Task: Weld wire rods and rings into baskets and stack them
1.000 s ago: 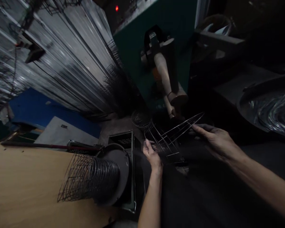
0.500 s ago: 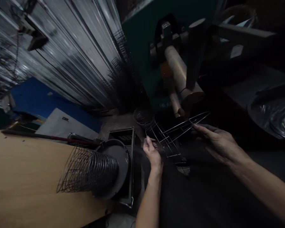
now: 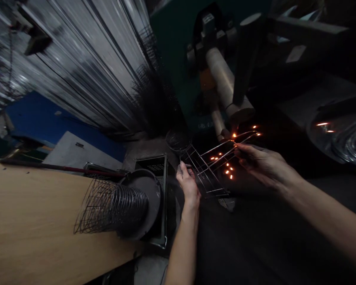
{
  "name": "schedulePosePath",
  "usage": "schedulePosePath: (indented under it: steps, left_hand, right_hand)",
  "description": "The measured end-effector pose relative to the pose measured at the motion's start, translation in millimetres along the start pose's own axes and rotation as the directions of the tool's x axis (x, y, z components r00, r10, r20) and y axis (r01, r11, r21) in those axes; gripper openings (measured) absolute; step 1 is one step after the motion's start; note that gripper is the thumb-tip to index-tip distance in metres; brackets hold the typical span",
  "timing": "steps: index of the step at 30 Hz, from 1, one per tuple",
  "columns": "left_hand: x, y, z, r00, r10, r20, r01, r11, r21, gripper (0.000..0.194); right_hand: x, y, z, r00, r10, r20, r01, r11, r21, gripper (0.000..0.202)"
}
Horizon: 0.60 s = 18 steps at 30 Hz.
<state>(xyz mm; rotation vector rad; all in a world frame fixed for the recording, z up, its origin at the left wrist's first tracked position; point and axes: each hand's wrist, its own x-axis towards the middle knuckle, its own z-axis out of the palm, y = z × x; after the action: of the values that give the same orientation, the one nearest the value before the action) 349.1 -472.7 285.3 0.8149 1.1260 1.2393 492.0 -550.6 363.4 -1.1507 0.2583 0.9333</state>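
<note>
A thin wire frame (image 3: 209, 168) is held between my two hands in front of the machine. My left hand (image 3: 188, 180) pinches its left end. At its right part, my right hand (image 3: 259, 162) has its fingers closed on the wire, just below the machine's lower metal rod (image 3: 218, 122). Orange sparks (image 3: 230, 170) scatter round the frame near my right fingertips. Above hangs the thicker metal cylinder (image 3: 225, 79) of the machine.
Wire rings (image 3: 115, 206) are stacked on a dark round disc (image 3: 151, 194) beside a crate (image 3: 165, 206). Plywood (image 3: 35, 221) lies at left. A basin of shiny wire (image 3: 347, 138) stands at right, a round wire basket (image 3: 178, 140) behind my left hand.
Sparks have appeared round the wire frame and the machine's lower rod. Both hands, with the frame, have shifted slightly up and left in view.
</note>
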Motion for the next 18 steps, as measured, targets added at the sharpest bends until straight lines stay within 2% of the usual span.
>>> schedulePosePath:
  steps: [6,13,18]
  left_hand:
    - [-2,3,2.5,0.996,-0.089,0.030,0.090,0.995,-0.053,0.045]
    - [5,2,5.2,0.996,-0.081,0.024,0.082,0.993,-0.081,0.045]
    - [13,0,11.2,0.998,-0.050,-0.034,0.048,0.996,-0.075,0.043]
  right_hand:
    - [0,4,-18,1.000,0.004,-0.026,-0.005,1.000,-0.015,0.013]
    - [-6,0,-30,0.996,0.013,-0.089,-0.015,0.999,-0.031,0.015]
    - [-8,-4,-35,0.995,0.035,-0.093,-0.038,0.999,-0.026,0.019]
